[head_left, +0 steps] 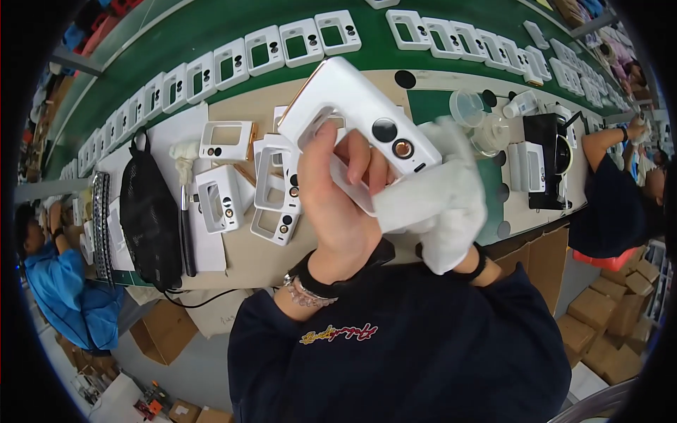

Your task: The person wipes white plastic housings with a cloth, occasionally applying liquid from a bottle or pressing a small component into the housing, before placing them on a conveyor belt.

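Left hand (337, 211) bare, fingers curled around the lower edge of a white plastic housing (356, 116), raised above the workbench (243, 264) and tilted. Right hand (451, 194) gloved in white, closed on a white cloth (405, 204) pressed against the housing's lower right corner. Behind, more white housings (271, 190) lying in a loose group on the bench; beside them a black mesh bag (149, 218). Farther back, a long row of housings (282, 42) on a green belt (211, 25).
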### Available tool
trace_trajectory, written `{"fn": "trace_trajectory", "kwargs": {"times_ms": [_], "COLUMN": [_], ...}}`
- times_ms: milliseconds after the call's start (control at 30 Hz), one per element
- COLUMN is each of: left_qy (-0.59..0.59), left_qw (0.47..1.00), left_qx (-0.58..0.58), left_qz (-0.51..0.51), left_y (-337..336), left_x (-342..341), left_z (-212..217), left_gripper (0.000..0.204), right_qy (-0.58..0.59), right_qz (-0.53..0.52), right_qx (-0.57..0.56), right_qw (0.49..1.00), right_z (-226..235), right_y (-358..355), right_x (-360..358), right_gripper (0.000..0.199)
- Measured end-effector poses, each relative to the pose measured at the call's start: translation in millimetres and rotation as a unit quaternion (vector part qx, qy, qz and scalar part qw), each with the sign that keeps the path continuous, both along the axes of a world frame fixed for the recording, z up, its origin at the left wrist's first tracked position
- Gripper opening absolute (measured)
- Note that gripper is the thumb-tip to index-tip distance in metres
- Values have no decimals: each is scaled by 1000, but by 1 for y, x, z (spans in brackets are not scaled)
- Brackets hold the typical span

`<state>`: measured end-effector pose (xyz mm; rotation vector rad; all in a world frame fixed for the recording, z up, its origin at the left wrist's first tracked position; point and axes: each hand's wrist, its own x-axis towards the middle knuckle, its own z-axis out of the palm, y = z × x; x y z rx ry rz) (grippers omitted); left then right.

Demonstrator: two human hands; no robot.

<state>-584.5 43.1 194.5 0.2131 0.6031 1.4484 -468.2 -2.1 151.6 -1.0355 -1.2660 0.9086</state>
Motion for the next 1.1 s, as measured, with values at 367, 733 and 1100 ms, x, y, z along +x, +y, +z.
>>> {"fn": "trace_trajectory", "kwargs": {"times_ms": [367, 733, 1100], "left_qy": [14, 27, 9], "left_qw": [994, 989, 984], "left_qx": [61, 69, 38], "left_qz": [-94, -126, -173], "left_y": [-11, -12, -11], "left_x": [-17, -19, -16], "left_z": [-9, -6, -21], "left_gripper": [6, 7, 8], "right_qy": [16, -578, -652], "right_qz": [-101, -51, 29], "right_qx": [95, 132, -56], "right_qw": [990, 803, 756], "right_z": [17, 33, 47], "right_y": [2, 27, 40], "right_x": [54, 116, 119], "right_gripper": [57, 37, 33]}}
